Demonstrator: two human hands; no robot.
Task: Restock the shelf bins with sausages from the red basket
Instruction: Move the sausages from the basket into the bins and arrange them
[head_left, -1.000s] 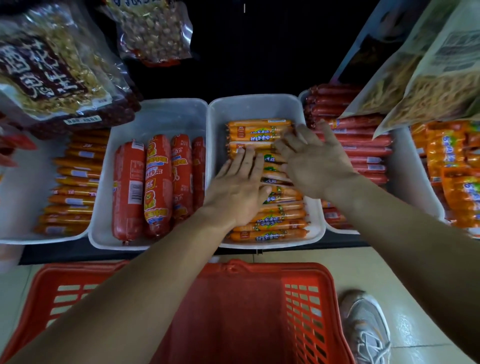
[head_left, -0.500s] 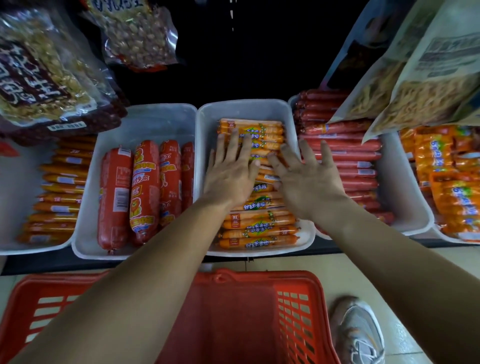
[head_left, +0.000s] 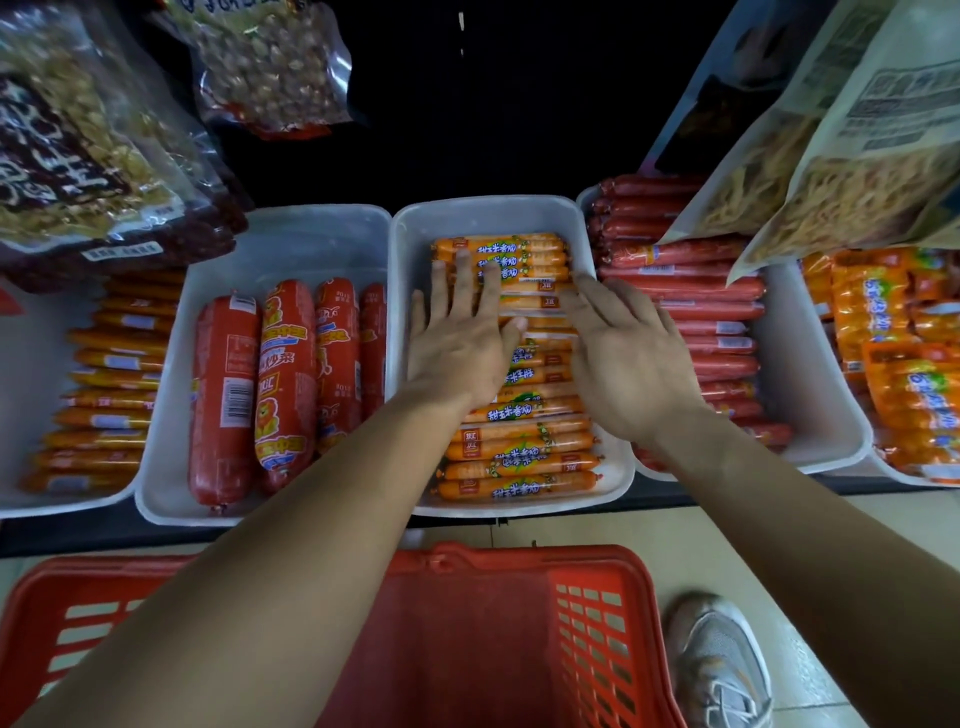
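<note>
Two flat hands, left hand (head_left: 460, 345) and right hand (head_left: 626, 358), press glossy cylindrical orange sausages (head_left: 519, 457).

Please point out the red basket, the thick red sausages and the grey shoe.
red basket (head_left: 545, 561), head view, on its far rim.
thick red sausages (head_left: 226, 395), head view, on the middle of the leftmost one.
grey shoe (head_left: 711, 644), head view, on its toe part.

A shop: shelf bins (head_left: 291, 244) of packaged sausages (head_left: 519, 457), red basket (head_left: 467, 623).
</note>
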